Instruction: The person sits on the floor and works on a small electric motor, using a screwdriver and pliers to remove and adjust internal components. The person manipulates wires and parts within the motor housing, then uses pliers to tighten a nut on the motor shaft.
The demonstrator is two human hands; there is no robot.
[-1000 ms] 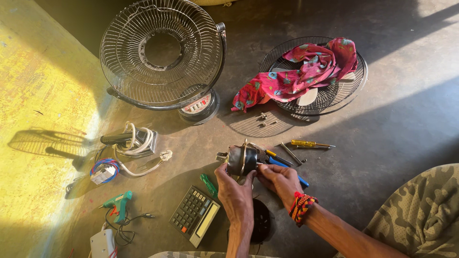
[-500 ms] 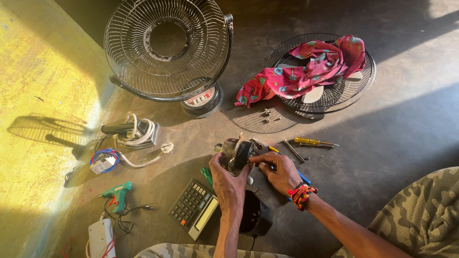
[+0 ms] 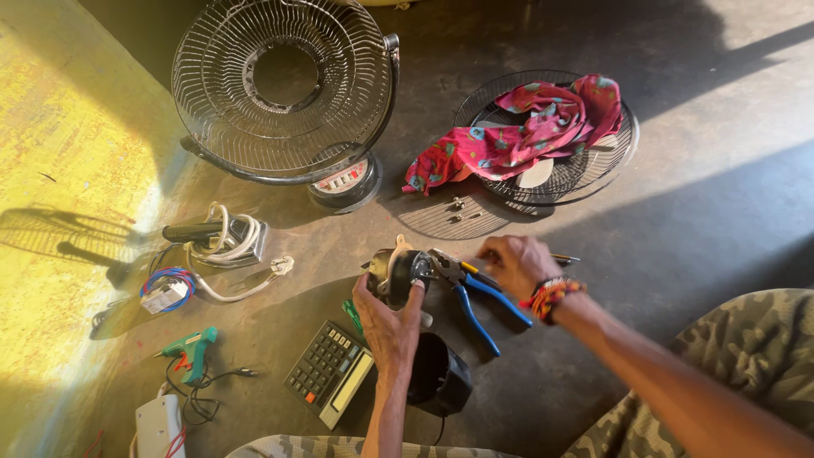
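My left hand (image 3: 388, 326) grips a small dark fan motor (image 3: 397, 270) and holds it just above the floor. Blue-handled pliers (image 3: 476, 297) lie to its right, jaws close to the motor. My right hand (image 3: 515, 263), with a beaded wristband, is off the motor. Its fingers curl down over a screwdriver (image 3: 566, 259) lying on the floor, of which only the end shows. Whether the fingers grip it is unclear. A black motor cover (image 3: 439, 375) sits under my left forearm.
A fan's rear guard (image 3: 284, 93) stands on its round base (image 3: 343, 182). The front grille (image 3: 585, 170) lies flat under a pink cloth (image 3: 517, 127), with screws (image 3: 458, 208) nearby. A calculator (image 3: 331, 373), glue gun (image 3: 191, 348), coiled white cable (image 3: 225, 242) and wire spool (image 3: 165, 288) lie to the left.
My right hand has left the motor and moved right, down onto the tools on the floor. My left hand keeps hold of the motor. The pliers now lie exposed beside it.
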